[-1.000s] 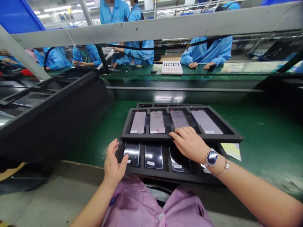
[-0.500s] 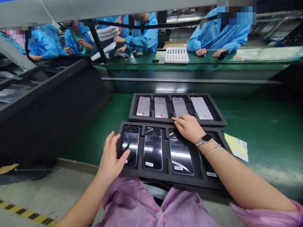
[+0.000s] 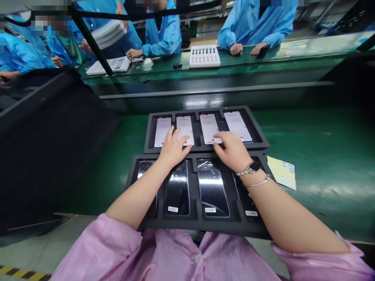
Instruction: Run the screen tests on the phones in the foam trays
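Lightly, open left hand and right hand on phones, printed card beside the foam trays

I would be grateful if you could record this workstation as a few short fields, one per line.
Left hand: fingers on second-from-left smartphone, far tray
Right hand: fingers on third-from-left smartphone, far tray
Far tray: black foam, four pale-screened smartphones
Near tray: black foam, four dark-screened smartphones
Surface: green bench
Nearby: paper card, co-worker in blue smock

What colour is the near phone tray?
Black foam, best seen in the head view: the near tray.
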`<control>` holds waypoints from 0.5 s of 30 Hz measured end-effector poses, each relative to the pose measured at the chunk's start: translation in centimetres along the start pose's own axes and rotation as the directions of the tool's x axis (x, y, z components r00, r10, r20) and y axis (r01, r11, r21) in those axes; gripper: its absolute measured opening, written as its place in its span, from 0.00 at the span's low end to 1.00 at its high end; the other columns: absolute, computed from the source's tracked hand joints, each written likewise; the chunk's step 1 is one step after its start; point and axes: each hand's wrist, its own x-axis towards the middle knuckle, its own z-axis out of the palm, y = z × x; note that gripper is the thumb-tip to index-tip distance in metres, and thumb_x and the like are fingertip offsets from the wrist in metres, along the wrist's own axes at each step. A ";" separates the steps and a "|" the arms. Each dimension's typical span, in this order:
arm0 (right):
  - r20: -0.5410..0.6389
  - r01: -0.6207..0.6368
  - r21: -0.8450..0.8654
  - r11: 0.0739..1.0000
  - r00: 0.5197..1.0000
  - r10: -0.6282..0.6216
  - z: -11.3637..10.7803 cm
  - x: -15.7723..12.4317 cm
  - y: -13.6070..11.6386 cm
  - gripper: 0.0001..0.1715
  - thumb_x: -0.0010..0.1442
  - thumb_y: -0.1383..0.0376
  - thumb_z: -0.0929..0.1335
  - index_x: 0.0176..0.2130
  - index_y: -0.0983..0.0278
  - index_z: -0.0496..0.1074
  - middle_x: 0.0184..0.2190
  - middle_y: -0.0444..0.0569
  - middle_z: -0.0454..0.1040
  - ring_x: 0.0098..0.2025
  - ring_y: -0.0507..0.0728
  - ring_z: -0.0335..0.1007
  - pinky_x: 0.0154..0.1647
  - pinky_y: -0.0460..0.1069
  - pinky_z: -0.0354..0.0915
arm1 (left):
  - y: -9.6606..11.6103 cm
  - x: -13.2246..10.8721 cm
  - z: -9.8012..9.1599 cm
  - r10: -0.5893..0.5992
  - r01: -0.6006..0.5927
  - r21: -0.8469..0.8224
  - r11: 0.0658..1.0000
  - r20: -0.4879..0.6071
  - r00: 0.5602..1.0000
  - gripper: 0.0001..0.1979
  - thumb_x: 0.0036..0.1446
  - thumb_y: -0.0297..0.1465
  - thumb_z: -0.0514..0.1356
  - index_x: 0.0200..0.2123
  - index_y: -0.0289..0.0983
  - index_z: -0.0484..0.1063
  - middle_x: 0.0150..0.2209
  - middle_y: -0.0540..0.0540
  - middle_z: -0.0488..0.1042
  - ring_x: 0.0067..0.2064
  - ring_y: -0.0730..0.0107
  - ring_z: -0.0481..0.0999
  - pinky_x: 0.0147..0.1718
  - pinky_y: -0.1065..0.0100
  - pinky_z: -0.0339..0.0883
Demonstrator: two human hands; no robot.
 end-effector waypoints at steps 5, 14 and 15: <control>-0.023 -0.101 0.039 0.994 0.994 0.102 -1.2 -0.5 2.7 0.19 0.65 0.65 0.63 0.54 0.64 0.69 0.51 0.60 0.77 0.55 0.68 0.73 0.58 0.65 0.70 | -0.1 -0.1 0.3 -0.030 0.029 0.017 0.999 0.061 0.998 0.22 0.70 0.40 0.59 0.65 0.45 0.73 0.76 0.36 0.53 0.78 0.33 0.41 0.70 0.30 0.51; 0.035 -0.238 0.038 0.971 0.971 0.237 -1.6 -0.7 2.9 0.24 0.60 0.69 0.62 0.55 0.64 0.69 0.56 0.59 0.76 0.61 0.68 0.70 0.73 0.71 0.54 | 0.1 0.1 0.4 -0.034 0.033 0.016 0.999 0.081 0.996 0.24 0.69 0.41 0.59 0.66 0.47 0.70 0.77 0.39 0.50 0.78 0.31 0.38 0.71 0.27 0.44; 0.014 -0.281 0.024 0.959 0.960 0.281 -2.5 -0.8 3.3 0.24 0.59 0.68 0.63 0.55 0.64 0.69 0.56 0.59 0.76 0.61 0.69 0.70 0.72 0.71 0.54 | 0.0 -0.1 0.0 -0.030 0.029 0.016 0.999 0.066 0.997 0.26 0.69 0.41 0.59 0.68 0.46 0.68 0.77 0.39 0.49 0.78 0.32 0.38 0.71 0.29 0.45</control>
